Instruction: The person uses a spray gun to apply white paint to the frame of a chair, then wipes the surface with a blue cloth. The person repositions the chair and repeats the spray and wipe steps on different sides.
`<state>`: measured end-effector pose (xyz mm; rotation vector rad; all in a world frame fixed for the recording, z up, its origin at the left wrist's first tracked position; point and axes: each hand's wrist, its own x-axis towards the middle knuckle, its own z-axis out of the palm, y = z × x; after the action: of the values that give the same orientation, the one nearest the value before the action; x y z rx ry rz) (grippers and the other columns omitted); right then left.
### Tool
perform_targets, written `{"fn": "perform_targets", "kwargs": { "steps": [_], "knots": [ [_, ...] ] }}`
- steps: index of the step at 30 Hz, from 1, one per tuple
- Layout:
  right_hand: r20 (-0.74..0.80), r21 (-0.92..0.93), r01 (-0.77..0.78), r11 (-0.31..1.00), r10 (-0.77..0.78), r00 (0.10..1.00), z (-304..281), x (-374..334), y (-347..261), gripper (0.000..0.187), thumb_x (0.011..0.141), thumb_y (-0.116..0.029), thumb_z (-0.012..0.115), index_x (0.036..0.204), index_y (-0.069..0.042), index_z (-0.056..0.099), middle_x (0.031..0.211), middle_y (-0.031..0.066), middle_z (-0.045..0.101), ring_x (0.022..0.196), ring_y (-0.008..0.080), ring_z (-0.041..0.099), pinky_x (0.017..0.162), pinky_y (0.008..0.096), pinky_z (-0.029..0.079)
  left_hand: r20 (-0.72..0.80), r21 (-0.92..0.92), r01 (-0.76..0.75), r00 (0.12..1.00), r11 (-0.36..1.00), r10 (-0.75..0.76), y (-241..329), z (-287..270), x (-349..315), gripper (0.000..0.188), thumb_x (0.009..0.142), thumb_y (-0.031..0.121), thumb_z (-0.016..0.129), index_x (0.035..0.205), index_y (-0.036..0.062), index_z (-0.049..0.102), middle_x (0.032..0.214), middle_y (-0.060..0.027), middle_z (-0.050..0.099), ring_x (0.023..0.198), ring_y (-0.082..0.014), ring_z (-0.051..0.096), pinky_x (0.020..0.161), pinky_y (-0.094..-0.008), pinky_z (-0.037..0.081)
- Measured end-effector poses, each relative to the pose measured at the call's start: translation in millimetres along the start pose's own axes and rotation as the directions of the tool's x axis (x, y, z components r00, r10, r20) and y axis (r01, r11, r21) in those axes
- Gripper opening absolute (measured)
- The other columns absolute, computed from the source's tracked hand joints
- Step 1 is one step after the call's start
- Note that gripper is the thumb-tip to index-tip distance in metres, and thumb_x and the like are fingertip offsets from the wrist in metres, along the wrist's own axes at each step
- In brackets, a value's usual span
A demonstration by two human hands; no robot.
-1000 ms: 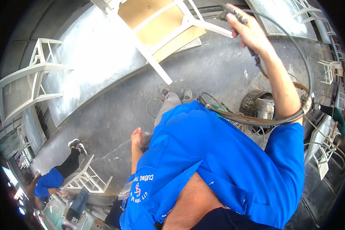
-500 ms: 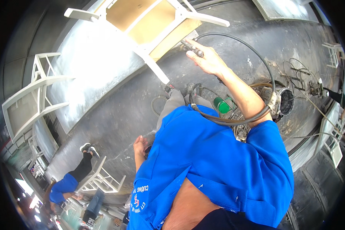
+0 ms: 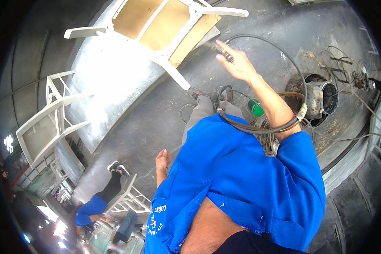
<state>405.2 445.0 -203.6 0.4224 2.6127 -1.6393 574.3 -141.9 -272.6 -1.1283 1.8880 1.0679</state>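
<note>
My right hand (image 3: 241,67) is closed around a spray gun (image 3: 223,53), with a dark hose looping from it back over my forearm. The gun points toward a white-painted chair (image 3: 178,78) that lies tipped, its tan underside panel (image 3: 154,29) facing me. A faint haze hangs between the gun's tip and the chair. Low at my side, my left hand (image 3: 162,161) hangs with loosely curled fingers and nothing visible in it.
Beside my legs stand a green container (image 3: 255,108) and a paint-crusted drum (image 3: 326,101), with hoses trailing over the floor. Another white chair (image 3: 55,118) stands left by a bright, pale-coated platform (image 3: 89,131). Behind it, a person in blue (image 3: 91,209) is near more white frames.
My view has shifted, so the surroundings sit differently in the picture. My right hand keeps the spray gun near the chair, and haze now shows at its tip. My left hand still hangs low.
</note>
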Motion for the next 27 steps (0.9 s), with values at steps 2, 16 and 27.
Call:
{"fn": "perform_targets", "kwargs": {
  "steps": [2,16,27],
  "knots": [
    [0.090,0.059,-0.002,0.998,-0.004,0.996,12.8,-10.8,1.5,0.063,0.099,-0.054,0.060,0.155,-0.028,0.045,0.147,0.0202,0.057,0.135,0.0418,0.054,0.111,0.0499,0.045,-0.030,0.044,-0.003,1.000,0.999,0.004,6.1,-3.5,-6.9,0.056,0.102,0.040,0.063,0.148,0.0098,0.052,0.129,-0.0124,0.069,0.114,-0.0285,0.066,0.094,-0.0467,0.052],
    [-0.060,0.228,-0.184,0.956,0.202,0.977,-29.8,-25.0,-23.9,0.067,0.097,-0.058,0.062,0.154,-0.026,0.048,0.085,0.0055,0.064,0.072,0.0156,0.063,0.079,0.0361,0.057,-0.029,0.071,-0.045,0.998,0.996,0.047,35.6,1.9,-34.4,0.055,0.102,0.037,0.063,0.148,0.0086,0.052,0.131,-0.0138,0.068,0.118,-0.0303,0.064,0.100,-0.0505,0.050],
    [0.451,-0.015,0.237,0.971,-0.205,0.869,13.1,-60.1,-149.8,0.062,0.100,-0.039,0.064,0.153,-0.012,0.047,0.147,0.0195,0.057,0.137,0.0353,0.054,0.112,0.0453,0.045,0.046,-0.006,-0.039,0.998,0.999,0.039,-7.7,-6.8,12.1,0.055,0.101,0.038,0.065,0.147,0.0101,0.055,0.126,-0.0104,0.071,0.110,-0.0257,0.066,0.093,-0.0473,0.051]
  ]
}}
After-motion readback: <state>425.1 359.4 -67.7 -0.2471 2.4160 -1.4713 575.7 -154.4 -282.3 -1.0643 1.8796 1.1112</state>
